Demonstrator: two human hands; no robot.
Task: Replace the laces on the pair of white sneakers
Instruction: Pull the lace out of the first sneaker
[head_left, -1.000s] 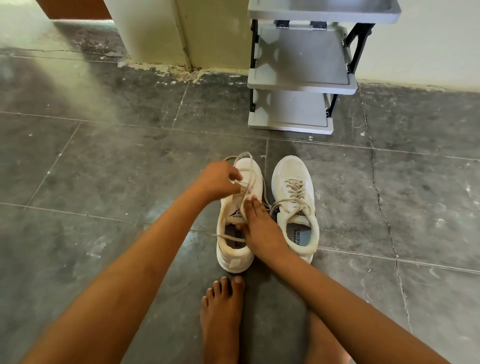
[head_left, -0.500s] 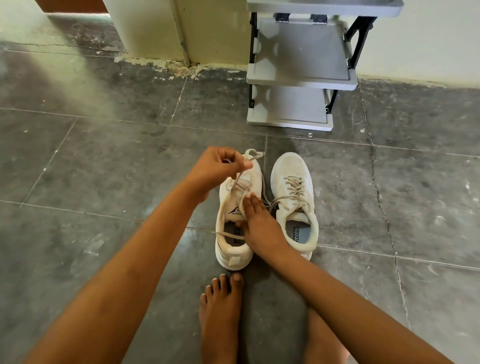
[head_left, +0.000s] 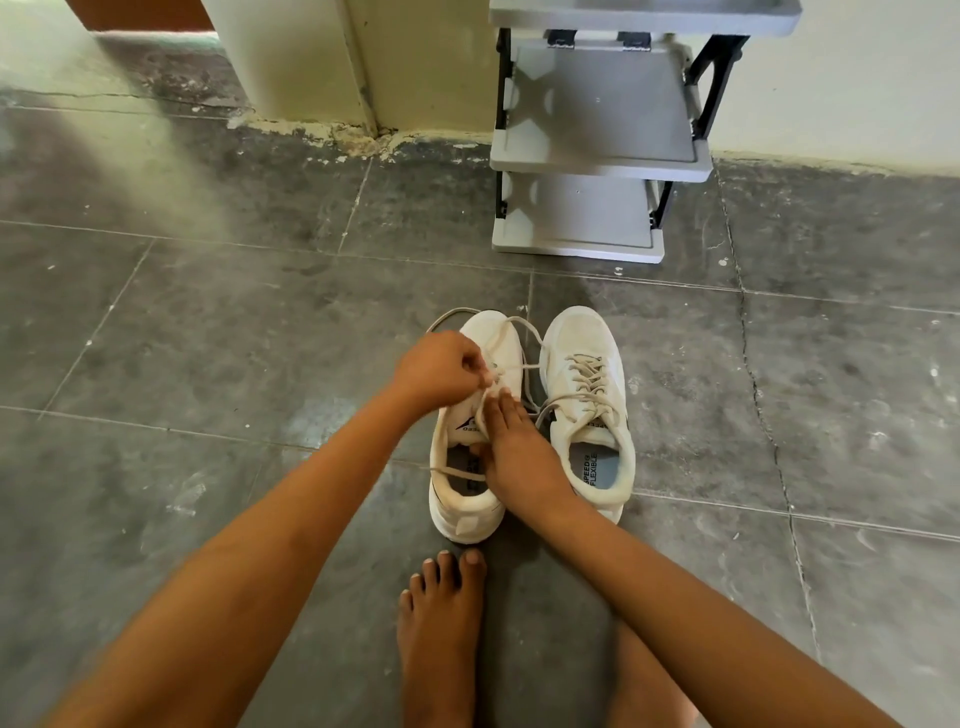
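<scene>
Sneakers stand side by side on the grey tiled floor (head_left: 208, 338) straight ahead of me, heels toward me and toes pointing away at the shoe rack (head_left: 597, 104). Their long axes run away from me. Both hands are on the left sneaker (head_left: 457, 439), so the work is on that shoe. Its upper eyelets sit right under my left fingertips, and that hand is nearer the toe end.

Left hand (head_left: 439, 371) hovers over the front of that sneaker's lacing with the fingers curled in tight. Finger and thumb pinch the loose lace (head_left: 457, 472) just above the eyelets. That lace is slack. One loop trails past the toe onto the floor, one strand runs down beside the tongue, and another lies across the heel opening.

Right hand (head_left: 511, 447) lies along the tongue with its fingers straight and together, pressing the shoe down. The thumb reaches toward the opening, and I cannot tell whether it hooks over the edge. It grips nothing.

Right sneaker (head_left: 613, 410) stands just beside the first, untouched. Its own lace (head_left: 587, 371) is threaded through every eyelet, with the loose ends trailing toward the gap between the shoes. I judge the job is at an early stage: one lace is partly out and the other has not been started. My bare foot (head_left: 441, 623) rests just behind the left heel.
</scene>
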